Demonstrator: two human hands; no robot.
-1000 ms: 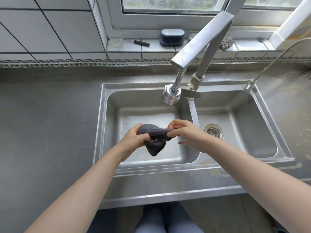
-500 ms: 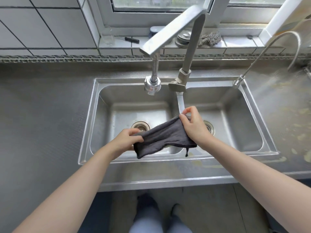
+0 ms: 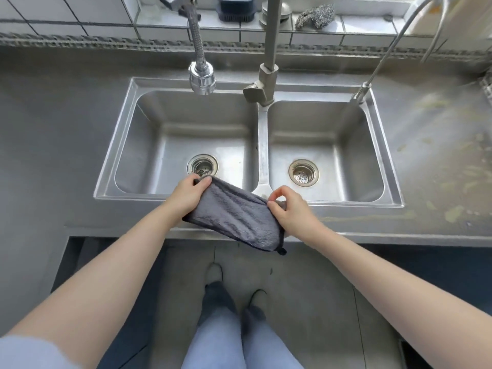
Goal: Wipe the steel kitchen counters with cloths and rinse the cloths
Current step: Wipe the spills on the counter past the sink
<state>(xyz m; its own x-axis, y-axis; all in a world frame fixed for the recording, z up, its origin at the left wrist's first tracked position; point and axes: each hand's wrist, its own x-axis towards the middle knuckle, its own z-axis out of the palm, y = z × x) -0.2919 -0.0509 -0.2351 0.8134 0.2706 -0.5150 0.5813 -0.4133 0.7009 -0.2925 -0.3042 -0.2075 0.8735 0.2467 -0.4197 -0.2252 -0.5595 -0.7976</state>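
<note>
Both hands stretch grey cloth (image 3: pixel 234 217) over sink (image 3: pixel 262 198) front rim: L hand (image 3: pixel 186 194) pinches far corner, R hand (image 3: pixel 290 211) fingers clamp other end

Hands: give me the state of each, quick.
Left hand: grips one end of the grey cloth.
Right hand: pinches the cloth's other end.

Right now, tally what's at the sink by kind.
Hands: 2, left hand and right hand, both gripping the cloth
Grey cloth: 1
Sink basins: 2, left basin, right basin
Drain strainers: 2
Taps: 2, big tap, thin tap
Total: 9
</note>
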